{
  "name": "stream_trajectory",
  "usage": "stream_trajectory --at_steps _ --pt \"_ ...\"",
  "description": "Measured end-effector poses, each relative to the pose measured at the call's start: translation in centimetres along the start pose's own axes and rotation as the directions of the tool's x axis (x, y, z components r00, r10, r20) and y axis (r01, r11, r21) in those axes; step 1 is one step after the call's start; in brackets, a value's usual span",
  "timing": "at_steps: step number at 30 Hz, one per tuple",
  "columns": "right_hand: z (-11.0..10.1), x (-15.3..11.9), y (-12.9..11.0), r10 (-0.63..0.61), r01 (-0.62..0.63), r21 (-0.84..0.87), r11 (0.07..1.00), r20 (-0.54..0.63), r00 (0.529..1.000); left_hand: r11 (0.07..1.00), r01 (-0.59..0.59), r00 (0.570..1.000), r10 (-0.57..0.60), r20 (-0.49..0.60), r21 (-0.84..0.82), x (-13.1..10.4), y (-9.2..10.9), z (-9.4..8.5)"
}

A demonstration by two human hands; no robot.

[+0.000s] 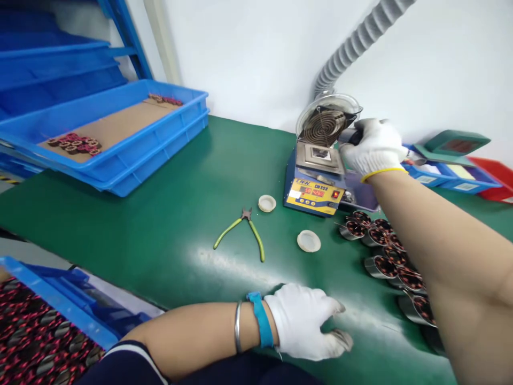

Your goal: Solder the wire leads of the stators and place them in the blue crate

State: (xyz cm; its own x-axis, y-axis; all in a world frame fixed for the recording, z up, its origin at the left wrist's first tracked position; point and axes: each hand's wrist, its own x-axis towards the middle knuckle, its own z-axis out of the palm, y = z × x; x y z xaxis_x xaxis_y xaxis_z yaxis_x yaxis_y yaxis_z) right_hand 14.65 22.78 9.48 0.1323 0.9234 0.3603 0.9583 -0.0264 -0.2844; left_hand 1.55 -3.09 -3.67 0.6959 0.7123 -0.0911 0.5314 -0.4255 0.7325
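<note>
My left hand (301, 322), in a white glove with soiled fingertips, lies low over the green bench top. Its thumb and fingers are apart, with nothing between them. Reaching far to the right, my right hand (374, 143) wears a white glove with a yellow cuff edge. Its fingers are curled beside the solder pot (315, 197), near a dark object whose kind I cannot make out. The pot has a yellow front panel with red digits and a small square of molten metal (321, 153) on top. Behind the pot stands a round fume hood (324, 127) with a spiral guard.
Green-handled cutters (246, 215) lie spread open between my hands, near two small whitish dishes (266, 203). Several wire-wound metal rings (380, 266) stand under my right forearm. Blue trays (160, 144) holding coils are at left; small bins (467, 174) sit at right. A grey hose (352, 45) rises behind.
</note>
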Motion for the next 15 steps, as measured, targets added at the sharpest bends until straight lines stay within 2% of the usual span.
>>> stream_trajectory --at_steps 5,12,15 --pt "1.4 0.6 -0.6 -0.003 0.003 0.0 1.0 0.084 0.996 0.999 -0.027 1.0 0.027 -0.004 0.039 0.0 0.0 -0.6" --pt "0.4 1.4 0.5 0.079 -0.078 0.113 0.991 -0.004 0.997 0.997 -0.055 0.998 0.055 -0.008 0.052 -0.1 0.3 -0.3" --pt "0.2 1.6 0.3 0.065 -0.06 0.165 0.985 -0.027 0.998 0.997 -0.052 0.999 0.051 0.015 0.065 -0.1 0.3 -0.4"
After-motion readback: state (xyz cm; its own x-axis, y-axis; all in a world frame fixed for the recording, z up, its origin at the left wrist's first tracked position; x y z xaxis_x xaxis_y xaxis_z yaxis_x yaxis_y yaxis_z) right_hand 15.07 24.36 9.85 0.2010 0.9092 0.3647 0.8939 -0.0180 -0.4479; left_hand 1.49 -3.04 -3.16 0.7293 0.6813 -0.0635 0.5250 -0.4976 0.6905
